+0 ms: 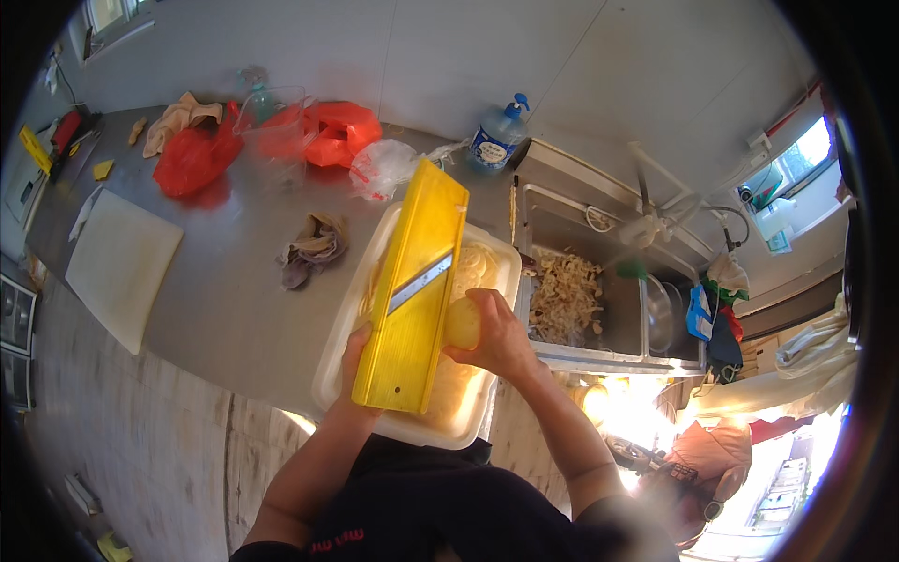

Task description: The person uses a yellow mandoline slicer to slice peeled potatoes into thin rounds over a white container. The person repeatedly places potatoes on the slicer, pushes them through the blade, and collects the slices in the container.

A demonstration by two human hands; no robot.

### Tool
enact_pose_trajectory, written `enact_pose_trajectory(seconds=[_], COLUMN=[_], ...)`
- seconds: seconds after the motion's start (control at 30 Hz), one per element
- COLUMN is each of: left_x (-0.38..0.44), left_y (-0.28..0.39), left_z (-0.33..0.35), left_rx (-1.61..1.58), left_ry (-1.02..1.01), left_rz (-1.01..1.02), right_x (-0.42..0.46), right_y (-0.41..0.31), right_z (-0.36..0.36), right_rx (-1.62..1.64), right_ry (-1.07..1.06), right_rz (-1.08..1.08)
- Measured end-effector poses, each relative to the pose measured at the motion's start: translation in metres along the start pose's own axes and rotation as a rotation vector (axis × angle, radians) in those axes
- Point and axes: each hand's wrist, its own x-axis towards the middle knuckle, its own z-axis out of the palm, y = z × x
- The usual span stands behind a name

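My left hand point(357, 362) grips the lower left edge of a yellow mandoline slicer point(407, 344). A slanted metal blade point(420, 284) crosses the slicer's middle. In my right hand point(504, 341) is a peeled, pale yellow potato point(463, 324), close against the slicer's right edge; whether they touch, I cannot tell. Below both sits a white plastic tub point(338, 337) with pale slices point(477, 270) in it. The slicer hides much of the tub's inside.
To the right, a steel sink point(621, 319) holds a heap of peelings point(565, 295). A crumpled cloth point(312, 249) and a white cutting board point(123, 260) lie on the steel counter point(225, 295). Behind are red plastic bags point(200, 158), a clear container point(274, 130) and a blue pump bottle point(497, 137).
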Motion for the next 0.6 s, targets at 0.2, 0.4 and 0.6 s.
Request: enact_pose_trajectory(seconds=[0.2,0.4,0.6], left_x=[0.009,0.009,0.011], left_y=[-0.009,-0.011,-0.006], left_z=[-0.029,-0.019,-0.013], left_rx=[-0.020,-0.075,-0.173], left_ry=[0.005,-0.006,-0.187], left_rz=[-0.067,-0.071,-0.127], right_x=[0.000,0.005,0.008], right_y=[-0.022,-0.012,-0.021], right_z=[-0.036,-0.052,-0.044], right_rx=[0.150,0.070,0.289], right_ry=[0.148,0.240,0.140], right_rz=[-0.146,-0.155,-0.093])
